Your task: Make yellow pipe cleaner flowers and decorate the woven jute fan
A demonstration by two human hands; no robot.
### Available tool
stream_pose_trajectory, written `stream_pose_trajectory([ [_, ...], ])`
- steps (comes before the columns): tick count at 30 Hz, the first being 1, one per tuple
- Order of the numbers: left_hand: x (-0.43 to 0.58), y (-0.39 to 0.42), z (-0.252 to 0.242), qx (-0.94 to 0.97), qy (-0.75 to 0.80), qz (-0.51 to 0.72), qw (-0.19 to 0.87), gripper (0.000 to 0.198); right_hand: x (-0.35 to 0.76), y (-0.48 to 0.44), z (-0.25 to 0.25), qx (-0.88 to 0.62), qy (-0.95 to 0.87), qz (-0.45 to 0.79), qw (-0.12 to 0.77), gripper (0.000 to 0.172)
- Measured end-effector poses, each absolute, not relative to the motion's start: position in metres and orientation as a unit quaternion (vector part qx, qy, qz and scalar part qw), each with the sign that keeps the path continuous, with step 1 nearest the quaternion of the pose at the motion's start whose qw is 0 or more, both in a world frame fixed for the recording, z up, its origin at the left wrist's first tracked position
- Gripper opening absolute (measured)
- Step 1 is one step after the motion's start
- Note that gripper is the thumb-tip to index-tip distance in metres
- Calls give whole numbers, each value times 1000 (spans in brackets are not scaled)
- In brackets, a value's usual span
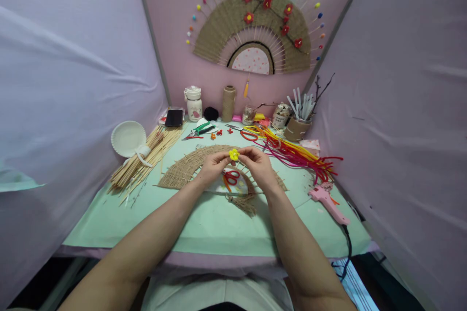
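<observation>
A small yellow flower [234,154] is pinched between the fingertips of my left hand [215,165] and my right hand [256,163]. Both hands hold it above a woven twine fan [182,169] that lies on the table. The fan has a pale half-round centre, partly covered by my hands. Red-handled scissors [232,177] rest on that centre, below the flower. A twine tassel [245,204] lies at the fan's lower edge.
A pink glue gun [330,204] with a black cord lies at the right. Red and yellow pipe cleaners [292,151] spread behind it. Thin sticks [140,165] and a white dish [128,139] are at the left. Green-handled pliers [204,129] lie at the back; a decorated fan [219,34] hangs above.
</observation>
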State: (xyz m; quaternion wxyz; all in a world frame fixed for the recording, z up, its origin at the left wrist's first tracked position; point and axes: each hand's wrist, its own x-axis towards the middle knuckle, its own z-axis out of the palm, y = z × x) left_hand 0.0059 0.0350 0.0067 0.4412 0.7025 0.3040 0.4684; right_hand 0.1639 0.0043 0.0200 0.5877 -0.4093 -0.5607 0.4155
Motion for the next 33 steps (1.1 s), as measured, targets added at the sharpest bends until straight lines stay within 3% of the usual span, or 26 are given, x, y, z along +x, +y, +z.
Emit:
stream_pose_trajectory([
  [23,6,34,7,688,290,451,489,26,163,2,20,-429,-598,356,575,12],
  [29,6,36,5,696,299,468,456,24,161,3,20,-426,-585,375,579,15],
  [33,6,40,5,691,312,533,375,20,162,5,18,-438,-561,406,573,24],
])
